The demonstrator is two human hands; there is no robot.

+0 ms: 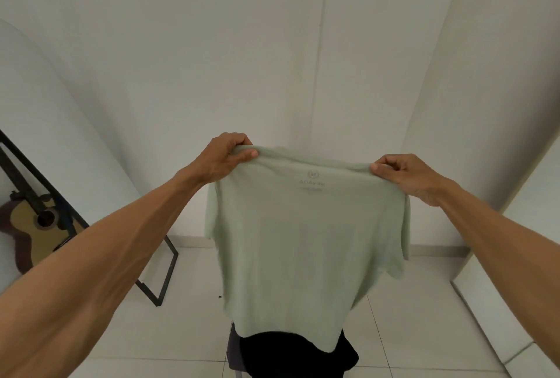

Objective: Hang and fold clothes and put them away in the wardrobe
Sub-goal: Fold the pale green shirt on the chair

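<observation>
The pale green t-shirt (306, 241) hangs in the air in front of the person, held up by its two shoulder corners at arm's length. Its top edge runs almost level from one hand to the other, the left end slightly higher, and a printed neck label shows just under that edge, midway between the hands. The long axis, collar to hem, drops straight down from the grip, so the whole body of the shirt lies below the fingers (382, 168) and hangs free.

The left hand (225, 159) pinches the left shoulder with thumb on the near face and the other fingers curled over the top. The right hand (406, 177) does the same at the right shoulder. Both are clamped on cloth, and neither looks clearly nearer to the shirt's middle than the other.

The hem reaches down in front of a dark heap of clothes (297, 353), which rests on something low that is mostly hidden. Whether hem and heap touch I cannot tell.

This looks like the spreading-out step before a fold or a hanger. No hanger is in view.

Further out lie a white tiled floor (409, 332), a plain wall (212, 59), a black frame (163, 271) leaning at the left, and a guitar (36, 226) beside it.
</observation>
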